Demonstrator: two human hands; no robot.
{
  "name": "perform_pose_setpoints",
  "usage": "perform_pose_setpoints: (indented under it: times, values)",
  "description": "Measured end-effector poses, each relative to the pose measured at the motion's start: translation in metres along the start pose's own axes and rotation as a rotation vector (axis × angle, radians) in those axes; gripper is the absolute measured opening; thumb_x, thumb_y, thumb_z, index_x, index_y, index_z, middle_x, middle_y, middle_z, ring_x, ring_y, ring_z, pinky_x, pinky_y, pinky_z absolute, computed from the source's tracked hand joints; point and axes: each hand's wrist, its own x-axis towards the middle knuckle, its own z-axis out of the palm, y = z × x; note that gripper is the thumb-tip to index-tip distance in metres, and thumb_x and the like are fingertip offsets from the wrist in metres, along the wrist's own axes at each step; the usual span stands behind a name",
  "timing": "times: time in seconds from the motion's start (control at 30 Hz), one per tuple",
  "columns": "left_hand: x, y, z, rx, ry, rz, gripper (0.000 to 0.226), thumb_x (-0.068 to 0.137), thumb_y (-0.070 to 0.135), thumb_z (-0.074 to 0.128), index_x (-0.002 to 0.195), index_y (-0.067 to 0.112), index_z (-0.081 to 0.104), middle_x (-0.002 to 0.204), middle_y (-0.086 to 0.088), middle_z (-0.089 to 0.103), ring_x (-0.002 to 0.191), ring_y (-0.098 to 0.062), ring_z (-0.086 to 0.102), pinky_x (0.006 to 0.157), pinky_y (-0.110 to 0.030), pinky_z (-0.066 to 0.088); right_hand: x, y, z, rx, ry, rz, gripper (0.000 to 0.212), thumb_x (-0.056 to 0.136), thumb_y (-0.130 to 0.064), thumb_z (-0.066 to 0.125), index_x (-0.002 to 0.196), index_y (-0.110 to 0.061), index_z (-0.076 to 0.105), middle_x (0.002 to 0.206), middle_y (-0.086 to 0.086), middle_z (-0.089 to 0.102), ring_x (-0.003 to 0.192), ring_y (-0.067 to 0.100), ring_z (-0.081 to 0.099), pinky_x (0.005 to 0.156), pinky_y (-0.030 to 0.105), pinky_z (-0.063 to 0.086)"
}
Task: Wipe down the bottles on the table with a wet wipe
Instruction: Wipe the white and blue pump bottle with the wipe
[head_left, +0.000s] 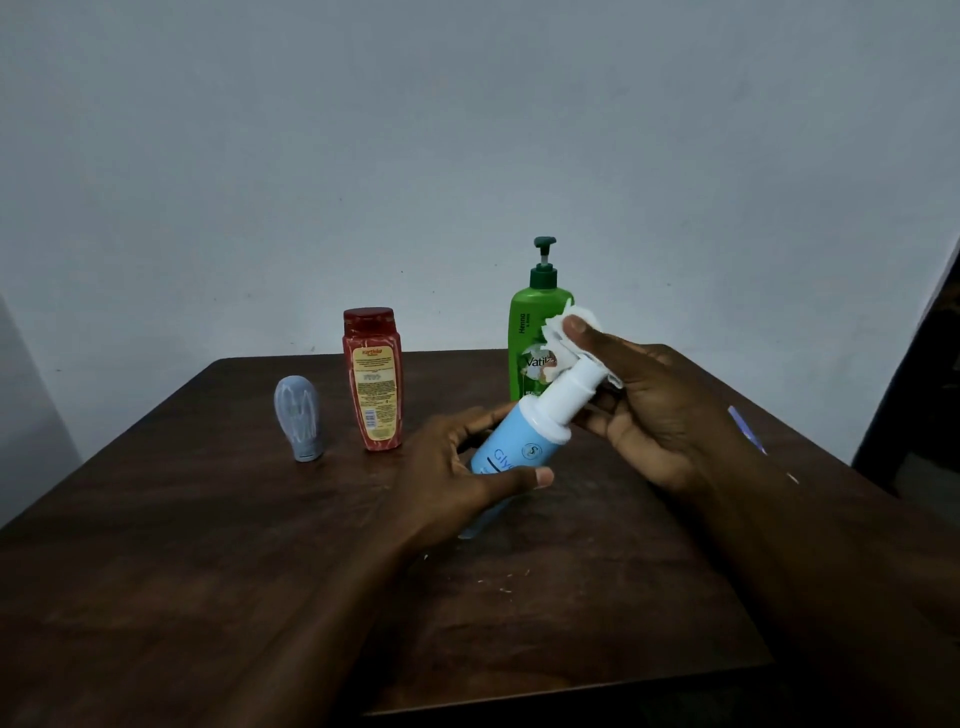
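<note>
My left hand (457, 467) grips a light blue bottle (511, 441) with a white cap, tilted up to the right above the dark wooden table (260, 545). A white wet wipe (561, 338) is held in my right hand (660, 410), whose fingers curl round the bottle's white cap with the wipe against it. Behind stands a green pump bottle (535, 322), partly hidden by the wipe and cap. A red bottle (371, 379) stands upright to the left. Further left a small grey-blue tube (298, 415) stands on its cap.
A thin blue-white item (745, 428) lies near the table's right edge. A plain pale wall rises behind the table. Small white crumbs (501, 590) dot the front of the tabletop. A dark object stands at the far right.
</note>
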Motion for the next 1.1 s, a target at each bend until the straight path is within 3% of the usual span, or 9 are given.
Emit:
perform_pose_setpoints:
  times: [0.13,0.23,0.37,0.47,0.63,0.73,0.8,0.93,1.1]
  values:
    - [-0.002,0.002,-0.002,-0.043,-0.010,0.017,0.064,0.066,0.035,0.090,0.125,0.030,0.067,0.115,0.017,0.073,0.107,0.001,0.066,0.089,-0.018,0.053,0.001,0.009,0.003,0.237,-0.072,0.095,0.028,0.090,-0.029,0.058,0.112,-0.015,0.068,0.078,-0.001,0.072,0.065,0.009,0.067,0.074,0.027,0.058]
    - [-0.003,0.003,-0.003,-0.126,-0.005,-0.003,0.064,0.065,0.040,0.085,0.126,0.025,0.068,0.115,0.014,0.074,0.107,-0.006,0.069,0.091,-0.029,0.056,-0.004,0.016,0.002,0.334,-0.136,0.065,0.041,0.088,-0.029,0.053,0.122,-0.010,0.065,0.099,0.006,0.074,0.083,0.014,0.070,0.087,0.031,0.056]
    - [-0.002,0.003,-0.004,-0.216,0.009,-0.024,0.062,0.067,0.034,0.085,0.126,0.021,0.068,0.115,0.006,0.075,0.108,-0.015,0.070,0.093,-0.041,0.057,-0.015,0.028,0.012,0.238,-0.128,-0.126,0.047,0.091,-0.031,0.046,0.132,-0.011,0.059,0.123,0.005,0.069,0.108,0.015,0.066,0.098,0.031,0.051]
    - [-0.002,0.005,-0.002,-0.284,0.002,-0.050,0.062,0.067,0.033,0.085,0.125,0.018,0.069,0.115,0.002,0.075,0.108,-0.018,0.071,0.095,-0.046,0.056,-0.019,0.041,0.020,0.091,0.026,-0.275,0.038,0.088,-0.033,0.053,0.122,-0.019,0.064,0.116,-0.005,0.072,0.110,0.006,0.065,0.100,0.026,0.050]
    - [-0.002,0.009,0.000,-0.403,-0.031,-0.063,0.058,0.068,0.027,0.084,0.123,0.015,0.069,0.116,-0.004,0.074,0.108,-0.023,0.071,0.090,-0.040,0.057,-0.016,0.060,0.018,0.058,0.157,-0.287,0.044,0.087,-0.032,0.066,0.126,-0.013,0.064,0.128,0.006,0.067,0.126,0.021,0.058,0.111,0.044,0.041]
    - [-0.007,0.011,0.001,-0.489,-0.101,-0.082,0.048,0.067,0.023,0.083,0.114,0.017,0.074,0.110,-0.006,0.076,0.100,-0.021,0.072,0.081,-0.030,0.056,-0.012,0.056,0.016,0.102,0.108,-0.229,0.055,0.087,-0.031,0.057,0.131,0.001,0.058,0.132,0.019,0.062,0.129,0.031,0.054,0.115,0.054,0.034]
    - [-0.008,0.012,0.000,-0.559,-0.156,-0.096,0.049,0.066,0.025,0.087,0.112,0.015,0.075,0.109,-0.010,0.075,0.099,-0.023,0.071,0.082,-0.032,0.056,-0.012,0.053,0.017,0.075,0.053,-0.156,0.060,0.085,-0.035,0.050,0.130,0.004,0.058,0.129,0.024,0.062,0.122,0.034,0.058,0.112,0.055,0.037]
    - [-0.007,0.017,-0.001,-0.779,-0.205,-0.181,0.073,0.065,0.034,0.090,0.127,0.006,0.063,0.115,-0.019,0.071,0.099,-0.028,0.070,0.082,-0.038,0.058,-0.011,0.049,0.018,0.053,0.050,-0.166,0.046,0.076,-0.043,0.069,0.107,-0.009,0.072,0.106,0.024,0.065,0.093,0.031,0.051,0.078,0.043,0.042]
    - [-0.005,0.022,0.001,-0.892,-0.154,-0.223,0.053,0.082,0.025,0.075,0.129,0.007,0.059,0.105,-0.017,0.070,0.087,-0.025,0.069,0.077,-0.044,0.060,-0.022,0.062,0.018,-0.214,0.109,-0.367,0.027,0.090,-0.040,0.059,0.109,-0.028,0.073,0.107,0.007,0.074,0.103,0.025,0.069,0.085,0.049,0.053]
